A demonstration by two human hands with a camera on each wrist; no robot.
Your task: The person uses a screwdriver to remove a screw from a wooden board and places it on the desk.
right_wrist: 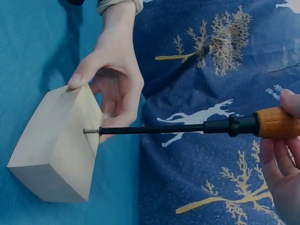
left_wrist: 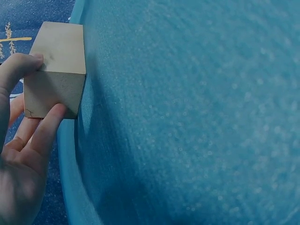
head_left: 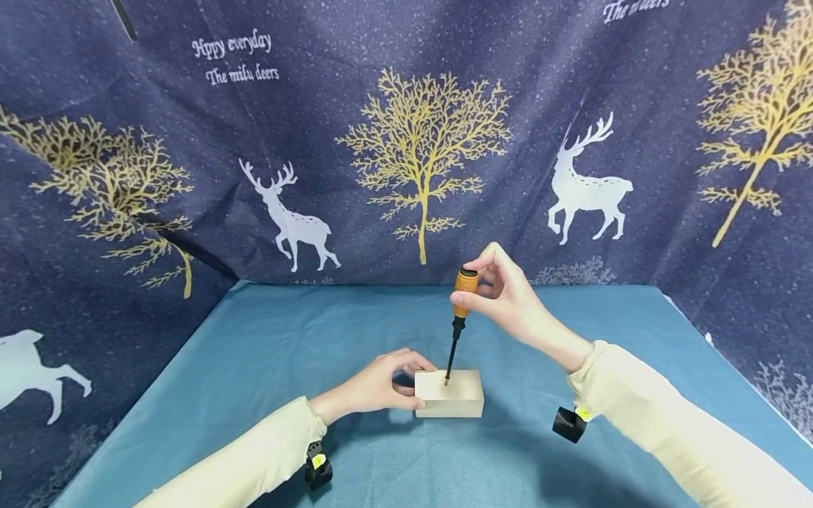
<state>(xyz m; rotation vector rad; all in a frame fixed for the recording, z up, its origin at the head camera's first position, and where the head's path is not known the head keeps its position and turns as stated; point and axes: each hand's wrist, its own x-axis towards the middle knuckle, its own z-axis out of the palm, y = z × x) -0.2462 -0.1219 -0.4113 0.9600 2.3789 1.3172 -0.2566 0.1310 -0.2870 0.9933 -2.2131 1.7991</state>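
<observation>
A pale wooden block (head_left: 452, 404) lies on the blue cloth, its long side facing the camera. My left hand (head_left: 387, 381) grips its left end, thumb on the near side and fingers behind. In the right wrist view a screw (right_wrist: 91, 131) stands partly sunk in the block's top face. The tip of a screwdriver (right_wrist: 159, 130) meets the screw's head. Its shaft is black and its handle (head_left: 466, 286) orange with a black cap. My right hand (head_left: 508, 296) holds that handle between thumb and fingers, the tool slightly tilted from upright.
Blue cloth (head_left: 279, 339) covers the table. Behind it hangs a dark blue curtain (head_left: 381, 212) printed with white deer and golden trees. Each wrist carries a small black camera, one on the left (head_left: 318, 471) and one on the right (head_left: 569, 424).
</observation>
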